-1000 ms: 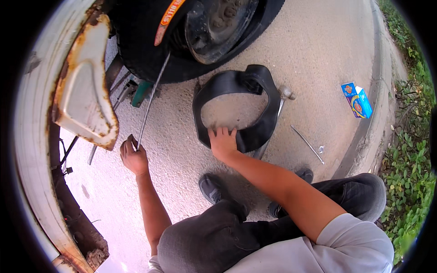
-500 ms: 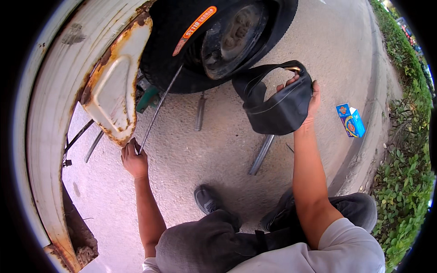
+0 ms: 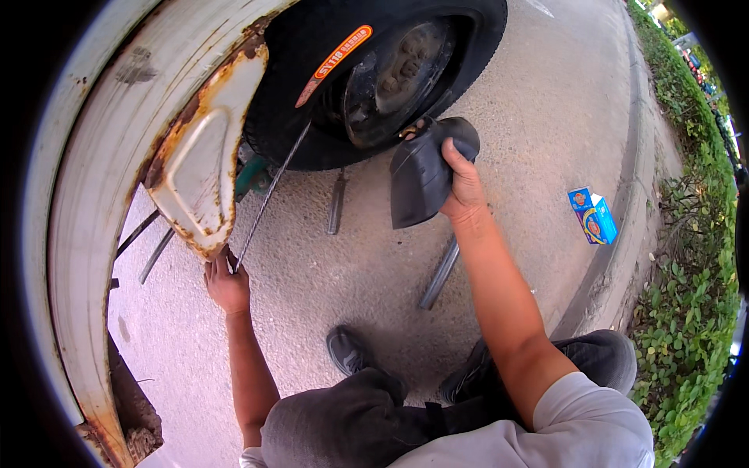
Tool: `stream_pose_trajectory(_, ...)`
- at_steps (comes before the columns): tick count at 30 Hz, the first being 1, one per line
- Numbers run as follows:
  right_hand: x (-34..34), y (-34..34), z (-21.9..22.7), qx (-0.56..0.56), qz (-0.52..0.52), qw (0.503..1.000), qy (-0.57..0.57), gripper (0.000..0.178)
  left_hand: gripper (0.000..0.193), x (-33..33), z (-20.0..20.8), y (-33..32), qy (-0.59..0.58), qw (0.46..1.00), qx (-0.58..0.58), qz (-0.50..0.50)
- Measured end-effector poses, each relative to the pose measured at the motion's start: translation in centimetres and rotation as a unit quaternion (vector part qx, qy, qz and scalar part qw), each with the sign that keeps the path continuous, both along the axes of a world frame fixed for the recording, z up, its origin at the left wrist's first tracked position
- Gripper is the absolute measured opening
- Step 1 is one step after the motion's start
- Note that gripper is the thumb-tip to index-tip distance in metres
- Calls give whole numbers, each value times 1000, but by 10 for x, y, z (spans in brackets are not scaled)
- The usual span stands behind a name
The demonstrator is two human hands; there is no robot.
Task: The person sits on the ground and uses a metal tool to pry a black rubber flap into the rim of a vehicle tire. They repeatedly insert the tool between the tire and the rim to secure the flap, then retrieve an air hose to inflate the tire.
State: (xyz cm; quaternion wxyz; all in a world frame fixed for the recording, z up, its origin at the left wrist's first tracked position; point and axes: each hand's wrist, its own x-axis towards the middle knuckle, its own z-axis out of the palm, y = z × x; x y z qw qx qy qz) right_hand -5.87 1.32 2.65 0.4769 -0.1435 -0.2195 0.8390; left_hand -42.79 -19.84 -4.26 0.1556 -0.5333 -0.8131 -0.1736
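My left hand (image 3: 226, 287) is closed around the lower end of a long metal tire lever (image 3: 271, 193), beside the rusty tip of a white panel. The lever slants up to the black tire (image 3: 285, 58), its far end at the gap between tire and wheel rim (image 3: 402, 74). In my right hand (image 3: 466, 183) is a folded black inner tube (image 3: 421, 178), gripped with the thumb on top. A brass valve stem (image 3: 412, 131) shows at the tube's upper end, close to the tire's lower edge. My right fingers are mostly hidden behind the tube.
On the pavement lie a metal pipe (image 3: 439, 273) and a shorter metal bar (image 3: 337, 204). An opened blue box (image 3: 594, 218) lies near the curb (image 3: 624, 257), with a hedge (image 3: 686, 335) beyond. Rusty white vehicle bodywork (image 3: 82, 203) fills the left. A green part (image 3: 251, 175) shows beneath.
My right hand has carried the inner tube left toward the wheel, and its open loop has folded together. My left hand stays on the lever, nearly unmoved.
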Motion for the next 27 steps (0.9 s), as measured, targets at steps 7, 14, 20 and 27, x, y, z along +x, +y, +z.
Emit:
stream_pose_trajectory(7,-51,-14,0,128,-109,969,-184,26,33,-3,-4,1,7,1000,19,-7)
stream_pose_trajectory(14,-77,-18,-13,492,-213,685,-493,25,29,-3,-3,0,7,999,24,-25)
stream_pose_trajectory(20,-113,-16,-26,540,-356,510,-567,32,26,-3,-6,-1,14,999,29,-13)
stream_pose_trajectory(27,-149,-12,-18,477,-391,472,-631,23,27,-9,-15,-4,22,999,35,-18)
